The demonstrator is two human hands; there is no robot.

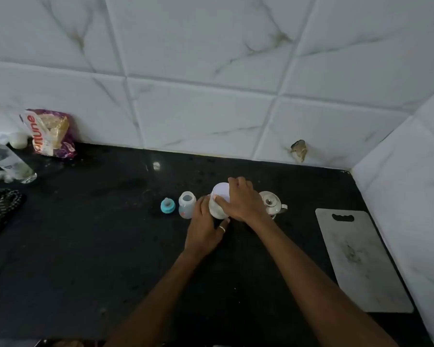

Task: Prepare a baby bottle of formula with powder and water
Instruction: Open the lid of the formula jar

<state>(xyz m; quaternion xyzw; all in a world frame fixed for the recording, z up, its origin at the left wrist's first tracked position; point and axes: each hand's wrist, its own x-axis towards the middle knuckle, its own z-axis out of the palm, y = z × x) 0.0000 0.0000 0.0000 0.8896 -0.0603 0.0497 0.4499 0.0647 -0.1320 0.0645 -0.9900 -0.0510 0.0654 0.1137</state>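
Note:
A white powder jar with a pale lid stands on the black counter. My left hand wraps its lower side. My right hand grips its lid from above and the right. Just left of the jar stands the open, clear baby bottle, uncapped. Its teal ring with the nipple lies on the counter further left. A small white kettle with a lid knob sits right behind my right hand, partly hidden.
A grey cutting board lies at the right by the tiled side wall. At the far left are a purple food packet, a clear plastic bottle, a white round object and a dark patterned cloth.

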